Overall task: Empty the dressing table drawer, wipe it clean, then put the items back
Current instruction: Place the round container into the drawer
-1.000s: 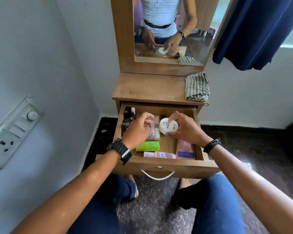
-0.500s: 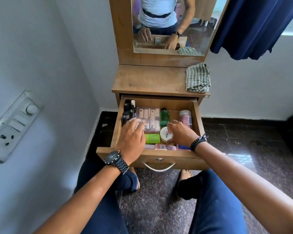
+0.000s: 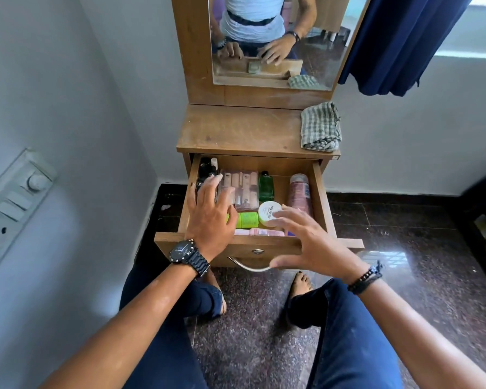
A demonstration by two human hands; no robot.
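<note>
The wooden drawer (image 3: 319,189) stands pulled out and holds several items: a white round jar (image 3: 267,213), a green tube (image 3: 247,219), a green bottle (image 3: 266,185), a pink bottle (image 3: 300,192), a clear pack of small tubes (image 3: 240,189), dark bottles (image 3: 205,167) at the back left and pink boxes (image 3: 261,232) at the front. My left hand (image 3: 211,214) hovers over the drawer's left side with fingers spread, holding nothing. My right hand (image 3: 312,242) is above the front edge, fingers spread, just off the jar.
A checked cloth (image 3: 320,127) lies folded at the right of the dressing table top (image 3: 236,130). A mirror (image 3: 270,37) rises behind it. A wall with a switch panel (image 3: 14,203) is close on the left, a blue curtain (image 3: 404,43) hangs at right. My knees are below the drawer.
My right hand set the white jar down in the drawer and let go, then drew back toward the front edge. My left hand lifted off the items and opened.
</note>
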